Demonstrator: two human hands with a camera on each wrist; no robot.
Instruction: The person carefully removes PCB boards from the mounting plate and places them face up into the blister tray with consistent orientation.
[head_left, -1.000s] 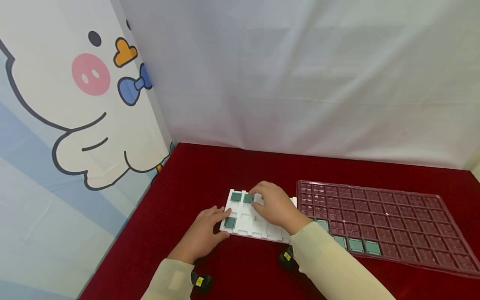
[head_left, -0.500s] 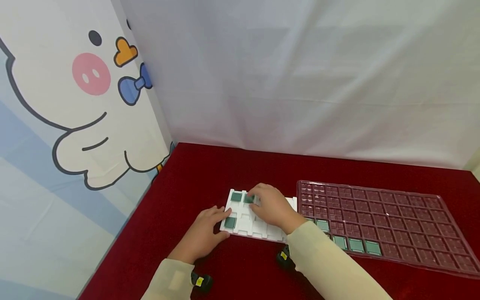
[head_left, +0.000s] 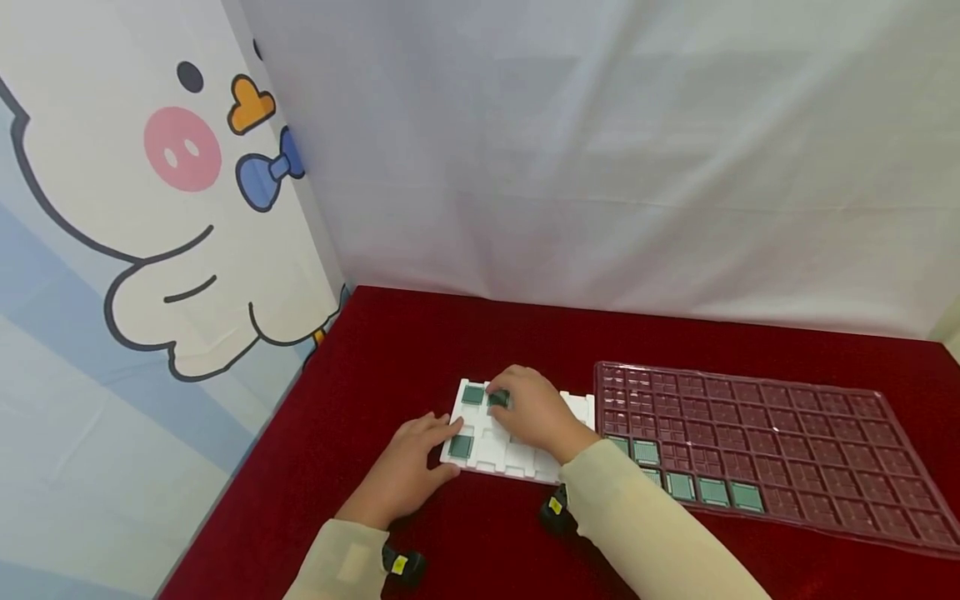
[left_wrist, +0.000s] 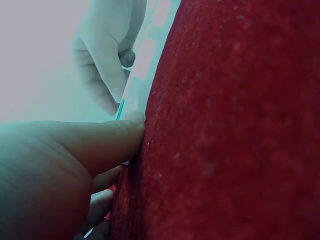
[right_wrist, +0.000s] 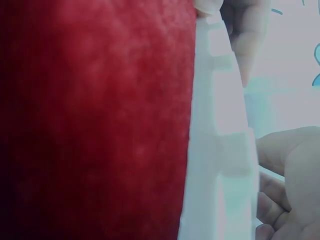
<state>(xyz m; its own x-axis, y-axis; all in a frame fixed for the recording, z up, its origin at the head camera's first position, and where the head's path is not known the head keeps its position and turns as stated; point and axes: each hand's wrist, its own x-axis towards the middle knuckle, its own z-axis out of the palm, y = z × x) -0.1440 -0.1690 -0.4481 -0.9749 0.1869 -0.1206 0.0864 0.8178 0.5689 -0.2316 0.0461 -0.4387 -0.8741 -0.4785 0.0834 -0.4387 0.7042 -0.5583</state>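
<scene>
White tray: The white tray (head_left: 491, 450) lies flat on the red-covered table (head_left: 420, 333), well in from its left edge.
Left hand: The left hand (head_left: 408, 467) spans the white tray's front-left corner, thumb and index finger set wide apart, probably to steady it against sliding.
Right hand: The right hand (head_left: 536, 415) bends over the back edge, narrow-fingered, at the second chip (head_left: 498, 400). I cannot tell whether it pinches the chip or merely touches it; the closeness suggests seating it squarely.
Placed chips: One green chip (head_left: 472, 395) lies at the back-left corner, another chip (head_left: 461, 447) at the front-left; each compartment presumably keeps its piece from shifting.
Maroon-looking tray: The larger gridded tray (head_left: 832, 467) lies just beside the white tray's right edge, likely for a short reach.
Remaining chips: More green chips (head_left: 713, 492) lie toward its front-left corner, partly hidden by the right sleeve (head_left: 652, 517).
</scene>
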